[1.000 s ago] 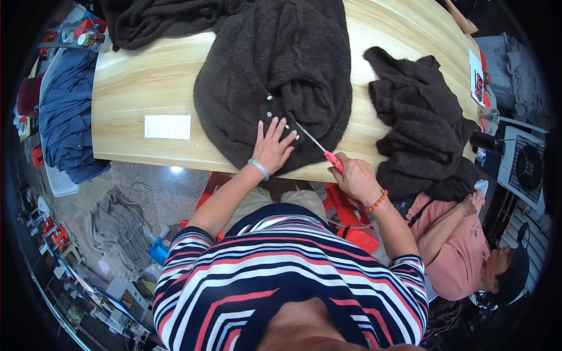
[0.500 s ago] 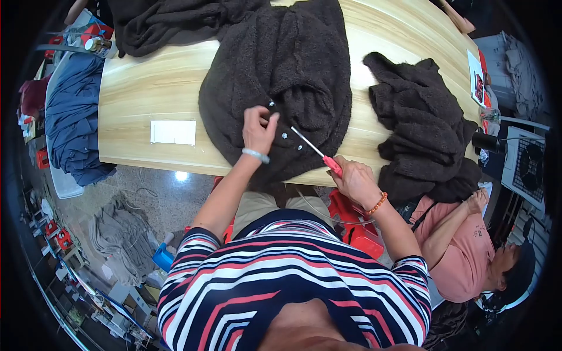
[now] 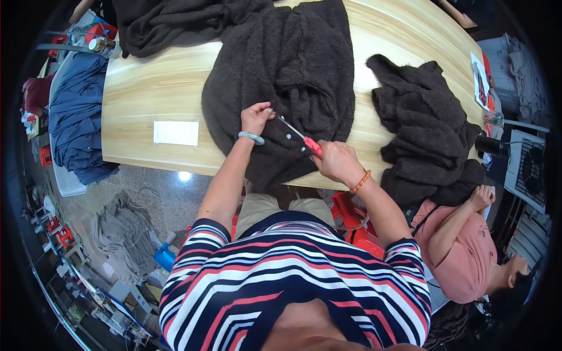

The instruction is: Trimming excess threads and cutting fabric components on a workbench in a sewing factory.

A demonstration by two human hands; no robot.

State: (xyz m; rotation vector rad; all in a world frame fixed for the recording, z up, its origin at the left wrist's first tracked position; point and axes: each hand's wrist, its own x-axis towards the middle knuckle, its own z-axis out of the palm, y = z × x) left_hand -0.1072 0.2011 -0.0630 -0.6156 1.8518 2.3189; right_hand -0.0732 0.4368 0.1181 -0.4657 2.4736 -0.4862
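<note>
A dark brown fleecy garment (image 3: 252, 70) lies spread on the wooden table before me. Small shiny round buttons (image 3: 288, 136) run along its near part. My right hand (image 3: 339, 161) grips a red-handled tool with a thin metal shaft (image 3: 313, 146), pointed up and left. Its tip is close to the farthest button and to the fingers of my left hand. Over the cloth, my left hand (image 3: 255, 120) has thumb and forefinger pinched together; what lies between them is too small to make out.
Another brown fleecy garment (image 3: 421, 111) is heaped on the right, with more dark cloth (image 3: 170, 26) at the far left. A white paper (image 3: 175, 133) lies left on the table (image 3: 140, 88). Blue garments (image 3: 76, 117) fill a tub at left. A person in pink (image 3: 462, 245) sits at right.
The tool in my right hand has moved left, bringing its tip close to the farthest button. My left thumb and forefinger have closed into a pinch.
</note>
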